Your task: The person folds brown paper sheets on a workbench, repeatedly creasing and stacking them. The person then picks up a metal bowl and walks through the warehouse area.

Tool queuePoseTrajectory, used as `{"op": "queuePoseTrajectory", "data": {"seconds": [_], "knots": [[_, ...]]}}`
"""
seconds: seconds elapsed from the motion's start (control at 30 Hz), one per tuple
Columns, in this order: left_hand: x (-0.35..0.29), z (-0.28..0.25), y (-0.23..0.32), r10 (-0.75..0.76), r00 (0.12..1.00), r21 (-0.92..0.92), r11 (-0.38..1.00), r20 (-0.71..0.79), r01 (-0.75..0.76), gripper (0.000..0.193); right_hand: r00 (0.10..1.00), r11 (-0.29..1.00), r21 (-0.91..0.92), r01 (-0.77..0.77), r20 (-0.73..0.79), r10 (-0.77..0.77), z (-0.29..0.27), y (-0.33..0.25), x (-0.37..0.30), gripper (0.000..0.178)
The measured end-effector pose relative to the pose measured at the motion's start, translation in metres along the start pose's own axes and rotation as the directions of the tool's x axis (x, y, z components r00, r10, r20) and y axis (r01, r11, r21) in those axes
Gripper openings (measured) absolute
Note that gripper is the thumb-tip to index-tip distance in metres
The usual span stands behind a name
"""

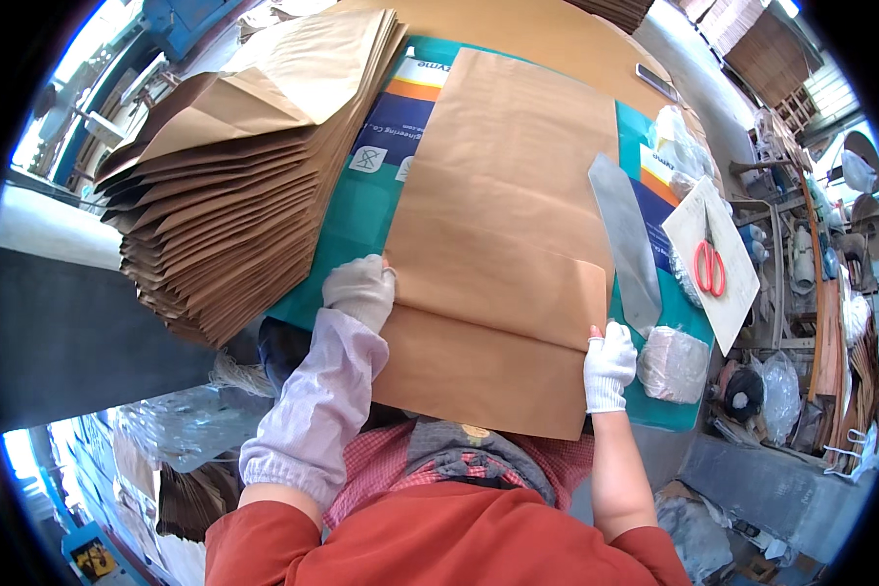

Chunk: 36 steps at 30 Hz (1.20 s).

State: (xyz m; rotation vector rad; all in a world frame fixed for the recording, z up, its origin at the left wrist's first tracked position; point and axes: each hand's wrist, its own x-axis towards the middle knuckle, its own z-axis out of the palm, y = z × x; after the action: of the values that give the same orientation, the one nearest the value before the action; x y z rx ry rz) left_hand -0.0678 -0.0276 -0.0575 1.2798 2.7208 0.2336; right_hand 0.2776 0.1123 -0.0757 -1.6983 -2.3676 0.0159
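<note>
Brown paper (pixel 518 176) lies over the green sheet (pixel 355 234) on the worktop (pixel 537 24). The left hand (pixel 363 291) and right hand (pixel 610 365) seem to pinch its opposite edges with their fingers, near a crosswise crease. This fold seems already made; pressing it flat perhaps remains. Whether the paper stack (pixel 239 215) is finished, I cannot tell.

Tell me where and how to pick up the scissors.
Take the scissors by the red handles, ideally with the right hand once it is free, coming from above and the near side. They lie flat on the white board, loops toward the person and blades pointing away, so the handles seem the safer grip.
</note>
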Motion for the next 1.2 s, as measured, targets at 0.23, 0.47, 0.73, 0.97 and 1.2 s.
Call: {"op": "queuePoseTrajectory", "data": {"seconds": [0.23,0.47,0.73,0.97,1.2], "knots": [[0.003,-0.005,0.006,-0.002,0.998,0.086,0.996,0.064,-0.003,0.023,0.743,0.760,-0.130,0.636,-0.163,-0.650,-0.008,-0.015,0.023,0.058],[0.027,-0.041,0.040,-0.096,0.962,0.488,0.872,0.256,-0.043,0.032,0.800,0.786,0.173,0.593,-0.015,-0.600,-0.007,-0.051,0.036,0.071],[0.003,-0.004,0.099,0.857,0.506,-0.259,0.470,-0.097,-0.844,0.091,0.711,0.659,0.292,0.693,-0.123,-0.693,0.017,-0.116,0.048,0.071],[0.002,-0.010,0.002,0.606,0.791,0.051,0.796,-0.084,-0.604,0.092,0.850,0.846,0.096,0.525,-0.005,-0.527,-0.004,-0.008,0.032,0.082],[0.038,-0.040,0.084,0.659,0.728,-0.070,0.730,-0.190,-0.680,0.070,0.846,0.794,0.295,0.531,-0.246,-0.474,0.002,0.008,0.033,0.063]]}}
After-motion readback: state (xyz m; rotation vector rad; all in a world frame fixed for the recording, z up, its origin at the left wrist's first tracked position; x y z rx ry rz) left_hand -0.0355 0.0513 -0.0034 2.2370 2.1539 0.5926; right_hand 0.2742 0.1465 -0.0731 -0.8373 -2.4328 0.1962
